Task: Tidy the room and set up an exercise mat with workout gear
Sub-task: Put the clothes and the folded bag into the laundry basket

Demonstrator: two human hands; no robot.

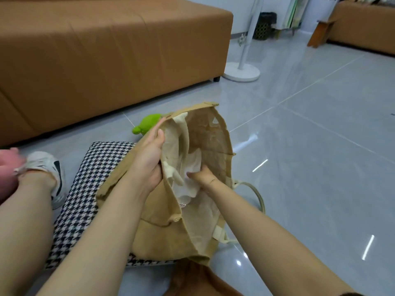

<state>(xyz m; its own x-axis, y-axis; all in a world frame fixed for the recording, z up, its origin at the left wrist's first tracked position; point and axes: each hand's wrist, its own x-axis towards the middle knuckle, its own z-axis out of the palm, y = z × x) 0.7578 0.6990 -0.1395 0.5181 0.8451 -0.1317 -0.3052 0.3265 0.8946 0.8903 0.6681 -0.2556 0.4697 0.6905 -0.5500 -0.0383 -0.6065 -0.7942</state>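
While the tan canvas tote bag (171, 227) lies on its side on the glossy grey tiled floor (310, 146), its mouth gapes toward twelve o'clock and shows a pale cream lining. At its nine o'clock edge the left hand (149, 159) grasps the rim, thumb inside against the lining and fingers curled round the outer cloth, holding the mouth apart. From five o'clock the right hand (201, 176) reaches into the opening; its fingers are buried among white crumpled material (192, 167), and whether they grip it cannot be told. A cream cord handle (254, 193) loops out at the bag's three o'clock side. Under the bag's nine o'clock flank lies a black-and-white houndstooth fabric cushion (85, 189). A small bright green plush toy (146, 124) rests on the floor just beyond the bag at eleven o'clock. A white sneaker with a dark swoosh (51, 169) sits at nine o'clock. A long tan leather sofa (106, 50) fills ten to twelve o'clock, with a white round-based floor stand (242, 69) beside it at one o'clock.
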